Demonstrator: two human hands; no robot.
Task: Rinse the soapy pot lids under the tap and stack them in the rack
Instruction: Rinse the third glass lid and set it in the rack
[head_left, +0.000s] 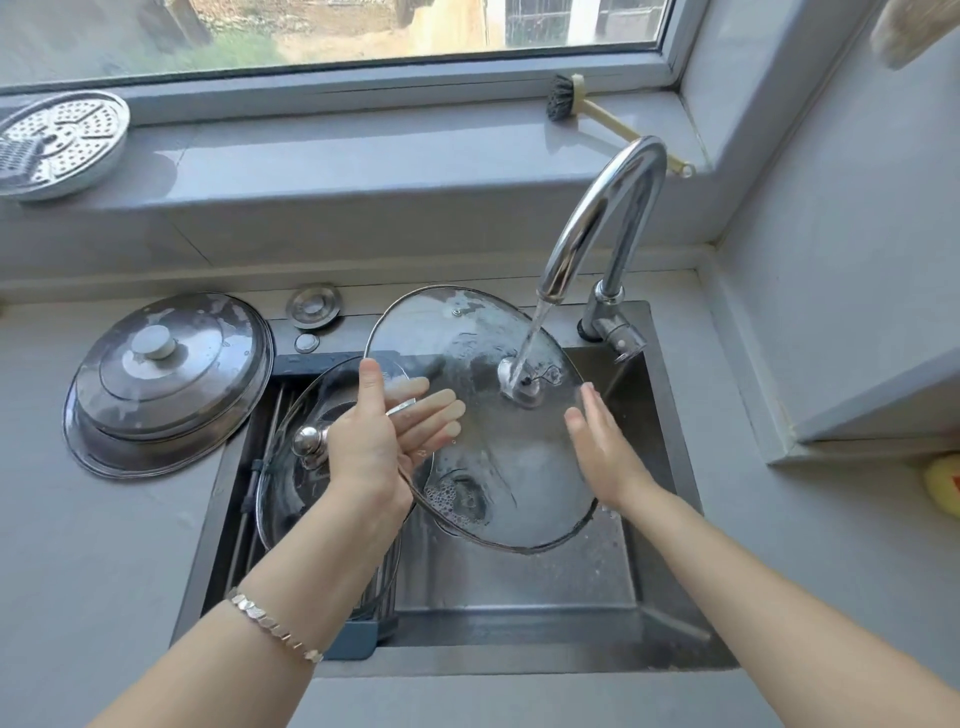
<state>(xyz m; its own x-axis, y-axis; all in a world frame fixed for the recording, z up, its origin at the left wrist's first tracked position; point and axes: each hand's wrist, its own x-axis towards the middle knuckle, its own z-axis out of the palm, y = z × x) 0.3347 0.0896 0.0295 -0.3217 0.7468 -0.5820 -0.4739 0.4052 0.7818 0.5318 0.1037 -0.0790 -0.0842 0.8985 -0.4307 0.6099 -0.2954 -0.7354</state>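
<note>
A large glass lid (498, 457) with a metal rim is tilted over the sink, its inner side up. Water from the chrome tap (597, 218) falls on its centre fitting. My left hand (384, 441) grips the lid's left rim, thumb on top and fingers seen through the glass beneath. My right hand (602, 447) lies flat with fingers apart on the lid's right part. Suds cling near the lid's lower edge. A second glass lid (296, 467) with a metal knob rests on the rack (260, 493) in the sink's left part.
Soapy steel lids (166, 379) are stacked on the counter left of the sink (649, 597). A perforated steamer plate (57, 140) and a dish brush (582, 104) lie on the window sill. A yellow sponge (943, 483) is at the right edge.
</note>
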